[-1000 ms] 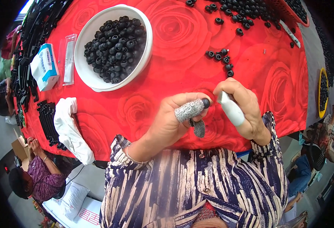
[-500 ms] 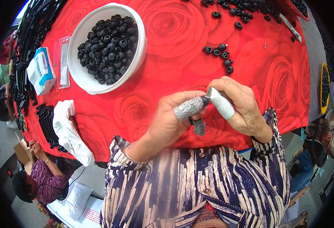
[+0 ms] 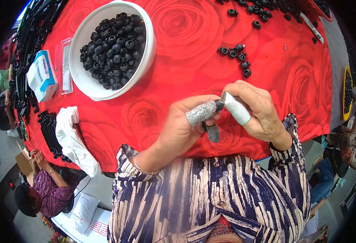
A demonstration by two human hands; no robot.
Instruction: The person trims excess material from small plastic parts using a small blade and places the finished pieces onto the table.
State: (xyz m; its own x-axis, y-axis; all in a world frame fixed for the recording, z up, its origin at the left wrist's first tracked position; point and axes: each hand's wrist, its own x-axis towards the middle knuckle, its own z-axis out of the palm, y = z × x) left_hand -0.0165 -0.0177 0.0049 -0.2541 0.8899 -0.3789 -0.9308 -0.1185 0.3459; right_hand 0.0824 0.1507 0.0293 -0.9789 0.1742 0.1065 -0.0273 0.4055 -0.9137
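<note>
My left hand [image 3: 178, 125] pinches a small black rubber-like part [image 3: 219, 105] between its fingers, above the near part of the table. A speckled grey sleeve [image 3: 201, 113] wraps its thumb, and another grey sleeve covers a lower finger. Against the part, my right hand [image 3: 259, 109] grips a small thin blade [image 3: 223, 97], mostly hidden by the fingers. Pale cloth [image 3: 237, 110] wraps that thumb. Beyond the hands lie several similar black round parts [image 3: 241, 56]. To the left, a white bowl [image 3: 150, 48] is filled with more of them.
A red rose-patterned cloth [image 3: 186, 77] covers the table. On the left are a blue-and-white box [image 3: 44, 77], a clear case [image 3: 67, 67], a white cloth [image 3: 74, 141] and black strips [image 3: 50, 133]. A white marker [image 3: 311, 26] lies far right. Another person [image 3: 50, 190] is at lower left.
Both hands stay close together, with only a slight shift of the fingers and blade at the black part. The whole view has shifted slightly.
</note>
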